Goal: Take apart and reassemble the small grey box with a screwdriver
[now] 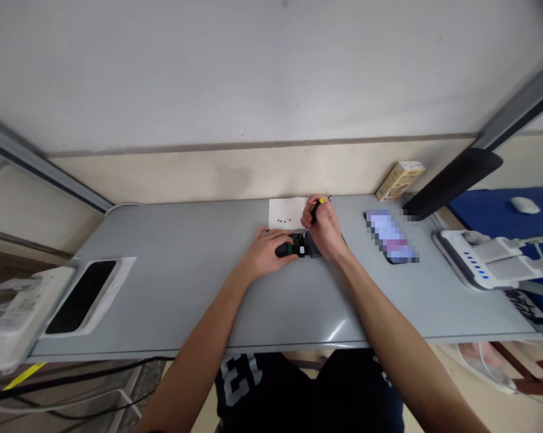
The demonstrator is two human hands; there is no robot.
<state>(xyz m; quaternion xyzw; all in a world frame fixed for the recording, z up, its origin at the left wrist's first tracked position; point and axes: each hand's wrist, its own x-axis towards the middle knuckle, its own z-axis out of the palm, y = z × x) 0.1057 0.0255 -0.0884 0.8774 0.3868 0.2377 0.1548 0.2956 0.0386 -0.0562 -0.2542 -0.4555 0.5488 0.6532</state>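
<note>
Grey desktop (185,288) stretches along a pale wall (199,174), with a person's two bare hands near its middle, toward the far edge. The left hand (266,249) grasps a small black device (291,248) with green circuit board exposed. Just right of it, the right hand (323,225) is clenched around a black-and-yellow tool handle (317,208); the tool's tip is hidden. Beyond the hands, white paper (280,207) bears several tiny dark pieces (284,221). Farther right lies a phone with a pixelated screen (391,237), then a carton (400,180) by the wall and a white power strip (467,264) with plugs. At left, a dark-screened phone (82,297) rests on a white sheet (118,282).
</note>
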